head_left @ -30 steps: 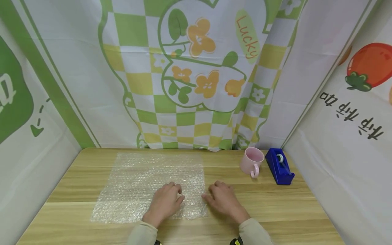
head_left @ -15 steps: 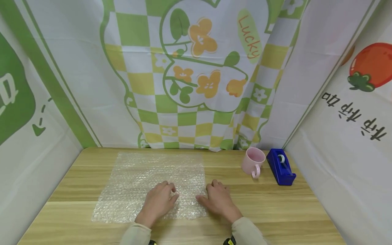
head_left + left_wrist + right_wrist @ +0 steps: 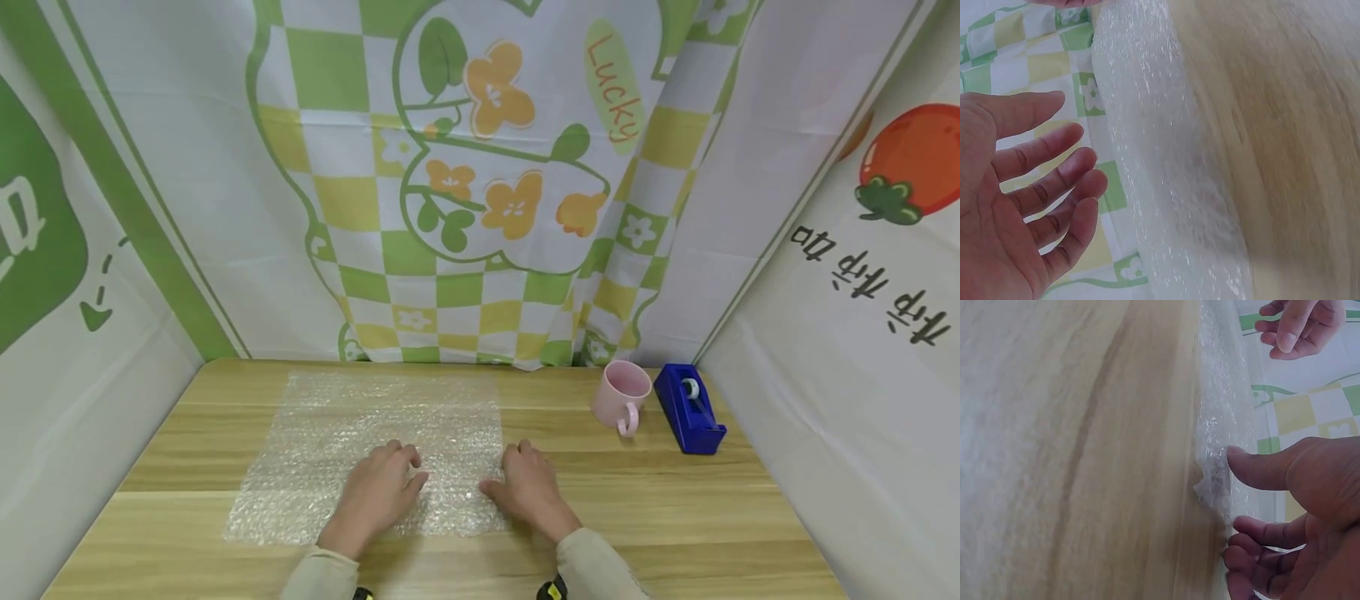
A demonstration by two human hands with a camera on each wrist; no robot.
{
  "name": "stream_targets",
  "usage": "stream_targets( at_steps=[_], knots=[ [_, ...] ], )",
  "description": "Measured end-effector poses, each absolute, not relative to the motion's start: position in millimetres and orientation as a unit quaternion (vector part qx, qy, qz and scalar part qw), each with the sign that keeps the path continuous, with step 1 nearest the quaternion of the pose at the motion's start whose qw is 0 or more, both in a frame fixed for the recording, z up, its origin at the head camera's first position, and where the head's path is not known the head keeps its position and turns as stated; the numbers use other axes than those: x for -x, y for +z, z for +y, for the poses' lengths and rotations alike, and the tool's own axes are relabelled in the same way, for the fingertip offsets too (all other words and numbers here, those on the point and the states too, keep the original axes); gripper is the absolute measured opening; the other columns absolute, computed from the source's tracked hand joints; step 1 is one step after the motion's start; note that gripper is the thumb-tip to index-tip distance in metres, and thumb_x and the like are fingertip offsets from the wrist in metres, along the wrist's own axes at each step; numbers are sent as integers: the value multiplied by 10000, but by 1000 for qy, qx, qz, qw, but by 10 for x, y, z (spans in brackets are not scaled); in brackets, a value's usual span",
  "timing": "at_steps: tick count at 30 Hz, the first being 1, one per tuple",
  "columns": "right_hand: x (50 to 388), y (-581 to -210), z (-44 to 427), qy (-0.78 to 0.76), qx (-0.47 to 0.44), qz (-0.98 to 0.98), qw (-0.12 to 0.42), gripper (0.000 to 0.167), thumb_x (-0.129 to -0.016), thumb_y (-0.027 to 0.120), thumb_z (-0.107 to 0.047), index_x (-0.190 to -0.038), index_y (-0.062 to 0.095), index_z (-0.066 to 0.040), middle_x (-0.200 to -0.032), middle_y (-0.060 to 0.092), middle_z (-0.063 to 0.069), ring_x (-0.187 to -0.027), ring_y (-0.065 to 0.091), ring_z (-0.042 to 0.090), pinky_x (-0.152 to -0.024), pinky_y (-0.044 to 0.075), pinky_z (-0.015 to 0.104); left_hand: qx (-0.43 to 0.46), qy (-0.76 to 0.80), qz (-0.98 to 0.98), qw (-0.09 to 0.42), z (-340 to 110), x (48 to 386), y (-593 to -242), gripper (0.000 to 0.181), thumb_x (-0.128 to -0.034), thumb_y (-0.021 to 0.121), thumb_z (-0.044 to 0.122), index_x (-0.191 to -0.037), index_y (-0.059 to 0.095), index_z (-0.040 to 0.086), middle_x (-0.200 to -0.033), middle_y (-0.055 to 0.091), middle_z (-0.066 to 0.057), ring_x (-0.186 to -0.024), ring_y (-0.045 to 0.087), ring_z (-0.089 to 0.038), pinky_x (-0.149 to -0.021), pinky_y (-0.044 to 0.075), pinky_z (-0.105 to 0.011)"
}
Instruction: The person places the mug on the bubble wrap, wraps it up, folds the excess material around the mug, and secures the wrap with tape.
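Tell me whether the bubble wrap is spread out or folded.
Spread out. In the head view, the bubble wrap lies as one broad, flat sheet on the table, wood grain faintly showing through.

A wood-grain table [image 3: 675,517] bears bubble wrap [image 3: 348,429]; pink mug [image 3: 617,400]; blue tape dispenser [image 3: 684,417].

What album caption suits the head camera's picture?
Left hand over bubble wrap, right hand near its edge, pink mug and blue tape dispenser at right.

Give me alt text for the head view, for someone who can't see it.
A person's left hand is over a bubble wrap sheet, right hand at its right edge. Farther back at right, a pink mug and blue tape dispenser stand on the wooden table.
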State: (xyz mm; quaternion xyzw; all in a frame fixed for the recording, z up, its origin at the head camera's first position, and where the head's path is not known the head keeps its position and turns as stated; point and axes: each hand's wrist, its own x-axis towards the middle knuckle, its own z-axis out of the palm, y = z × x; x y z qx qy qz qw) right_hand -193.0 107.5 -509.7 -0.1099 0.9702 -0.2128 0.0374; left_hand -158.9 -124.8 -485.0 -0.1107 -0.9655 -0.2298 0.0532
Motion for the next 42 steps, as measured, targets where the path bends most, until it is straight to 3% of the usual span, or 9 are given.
stream_targets(
  at_steps=[4, 8, 23, 29, 42],
  knots=[
    [1944, -5089, 1072, -243, 101, 963, 52, 383, -822, 843, -304, -928, 669, 21, -900, 554, 108, -782, 545, 258, -705, 507, 449, 107, -225, -967, 55, -1288, 1568, -4832, 165, -881, 776, 225, -966, 720, 94, -854, 614, -26, -771, 589, -208, -667, 541, -418],
    [1944, -5084, 1079, -270, 99, 956, 60, 331, -824, 843, -237, -921, 648, 12, -866, 588, 90, -766, 560, 242, -677, 504, 427, 106, -222, -968, 51, -1311, 1548, -4826, 162, -892, 764, 227, -979, 714, 101, -862, 612, -29, -779, 588, -202, -691, 543, -425],
    [1962, -5108, 1363, -316, 58, 947, 16, 290, -821, 832, -158, -935, 594, -39, -810, 599, 59, -748, 567, 225, -674, 508, 404, 99, -228, -967, 48, -1318, 1522, -4909, 181, -877, 774, 226, -980, 718, 89, -870, 603, -15, -806, 579, -219, -721, 530, -433],
    [1967, -5093, 1524, -325, 36, 945, 16, 288, -818, 829, -158, -952, 606, -35, -883, 644, 89, -809, 606, 260, -730, 530, 438, 109, -233, -965, 54, -1231, 1529, -4914, 179, -878, 772, 223, -985, 721, 89, -926, 636, -47, -864, 606, -264, -782, 539, -487],
    [1962, -5080, 1866, -318, -1, 948, 13, 291, -830, 816, -173, -993, 612, -45, -890, 635, 54, -809, 596, 230, -739, 523, 426, 135, -232, -961, 63, -1043, 1578, -4940, 179, -875, 770, 227, -982, 716, 94, -895, 606, -21, -836, 571, -235, -726, 523, -431]
  ],
)
